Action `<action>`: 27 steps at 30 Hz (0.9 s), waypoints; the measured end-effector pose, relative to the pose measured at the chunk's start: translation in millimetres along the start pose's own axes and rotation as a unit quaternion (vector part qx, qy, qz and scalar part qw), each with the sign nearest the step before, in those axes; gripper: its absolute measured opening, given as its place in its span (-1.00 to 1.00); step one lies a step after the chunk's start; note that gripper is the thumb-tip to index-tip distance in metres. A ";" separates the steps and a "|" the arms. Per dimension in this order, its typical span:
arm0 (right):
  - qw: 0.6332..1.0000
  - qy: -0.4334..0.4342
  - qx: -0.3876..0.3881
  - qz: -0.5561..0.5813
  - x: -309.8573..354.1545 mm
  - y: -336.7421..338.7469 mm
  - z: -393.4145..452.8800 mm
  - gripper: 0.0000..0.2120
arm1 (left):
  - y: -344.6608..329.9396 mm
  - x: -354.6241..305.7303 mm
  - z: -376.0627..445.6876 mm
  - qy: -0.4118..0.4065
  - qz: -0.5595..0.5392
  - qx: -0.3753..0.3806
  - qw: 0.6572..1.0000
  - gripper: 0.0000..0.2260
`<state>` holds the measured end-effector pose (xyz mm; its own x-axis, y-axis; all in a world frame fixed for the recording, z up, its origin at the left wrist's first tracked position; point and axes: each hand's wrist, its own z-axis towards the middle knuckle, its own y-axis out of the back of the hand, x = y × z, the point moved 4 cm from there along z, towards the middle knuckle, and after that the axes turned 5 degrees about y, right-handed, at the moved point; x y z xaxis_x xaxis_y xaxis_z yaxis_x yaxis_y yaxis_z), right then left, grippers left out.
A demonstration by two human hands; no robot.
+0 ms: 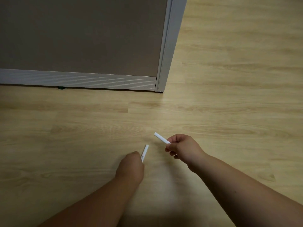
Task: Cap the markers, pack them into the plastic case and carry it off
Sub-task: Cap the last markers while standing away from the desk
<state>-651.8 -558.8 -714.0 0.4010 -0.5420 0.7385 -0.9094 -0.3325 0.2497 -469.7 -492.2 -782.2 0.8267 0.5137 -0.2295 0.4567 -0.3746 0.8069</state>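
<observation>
So, quick rundown from where I'm standing:

Step in hand: looks like the capping stage to me. Each hand has one slim white piece, and the two tips are near each other but not touching.

Left hand (131, 164): curled shut round a thin white plastic marker barrel (145, 152) with tiny print on it, the free end poking up and away from the person.

Right hand (182, 147): fingers pinched closed on a second short white plastic stick (162, 138), angled up to the left. Can't tell whether it's a cap or another marker, both ends look the same plain white.

Plastic case: nowhere in view, so no idea where the packing will happen.

Next move, my guess: line the two pieces up end to end and push them together straight. They're skinny, so the aim has to be decent or they'll just slide past each other.

Materials: both sticks are smooth, hard, round and matte white. Underneath is a pale wood-grain laminate floor (229, 95), flat and slightly glossy.

Background: a grey-brown fabric partition panel (82, 35) with a ribbed light grey metal frame (78, 80) along the bottom and corner post.
</observation>
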 end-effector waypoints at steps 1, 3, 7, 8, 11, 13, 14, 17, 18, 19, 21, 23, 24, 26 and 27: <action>1.000 -0.003 0.000 0.005 -2.0 -0.7 -0.4 -0.90 | 0.3 -1.8 1.0 -0.001 -0.005 0.004 1.000 -0.87; 1.000 -0.010 -0.001 0.012 -5.4 -0.9 -0.1 -0.89 | 3.3 -6.4 3.6 -0.008 -0.040 0.024 0.999 -0.85; 0.998 -0.032 -0.018 0.055 -9.3 1.8 2.9 -0.91 | 20.5 -18.0 5.2 0.016 -0.308 0.105 0.945 -0.88; 0.996 -0.039 -0.023 0.071 -9.5 2.6 3.6 -0.92 | 26.2 -20.2 5.7 0.024 -0.358 0.121 0.926 -0.83; 0.992 -0.053 -0.021 0.111 -7.1 2.7 4.8 -0.93 | 38.1 -23.2 8.2 0.037 -0.446 0.166 0.879 -0.72; 0.991 -0.053 -0.021 0.121 -3.2 1.4 5.6 -0.93 | 43.1 -23.6 9.5 0.030 -0.473 0.196 0.858 -0.79; 0.991 -0.053 -0.022 0.121 -1.1 0.3 6.1 -0.92 | 46.0 -23.0 9.7 0.021 -0.475 0.202 0.856 -0.82; 0.987 -0.062 -0.004 0.145 4.7 -4.6 5.6 -0.91 | 57.4 -19.9 8.3 0.008 -0.467 0.190 0.863 -0.86; 0.986 -0.064 0.006 0.156 6.7 -6.4 3.5 -0.92 | 61.9 -18.2 6.6 0.009 -0.467 0.185 0.865 -0.86; 0.984 -0.068 0.014 0.165 8.1 -7.9 0.4 -0.93 | 67.0 -17.4 3.8 0.010 -0.466 0.181 0.866 -0.86; 0.981 -0.072 0.024 0.177 11.5 -10.1 -10.3 -0.93 | 77.8 -15.4 -4.8 0.015 -0.471 0.174 0.865 -0.85; 0.979 -0.077 0.031 0.184 18.2 -10.4 -29.3 -0.91 | 92.0 -14.7 -21.1 0.020 -0.471 0.173 0.865 -0.85; 0.979 -0.079 0.032 0.186 24.3 -10.0 -40.8 -0.91 | 101.1 -14.4 -31.8 0.022 -0.471 0.171 0.865 -0.85; 0.978 -0.081 0.031 0.187 38.0 -6.9 -64.4 -0.90 | 118.6 -15.2 -55.3 0.027 -0.467 0.167 0.868 -0.86; 0.978 -0.079 0.031 0.190 46.5 -4.4 -76.2 -0.89 | 128.2 -17.1 -68.4 0.029 -0.464 0.167 0.870 -0.87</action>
<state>-637.6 -523.7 -633.0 0.0519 -0.7462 0.6637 -0.9897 -0.1271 -0.0656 -447.7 -496.2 -637.6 0.0382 0.7485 -0.6620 0.9961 0.0240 0.0846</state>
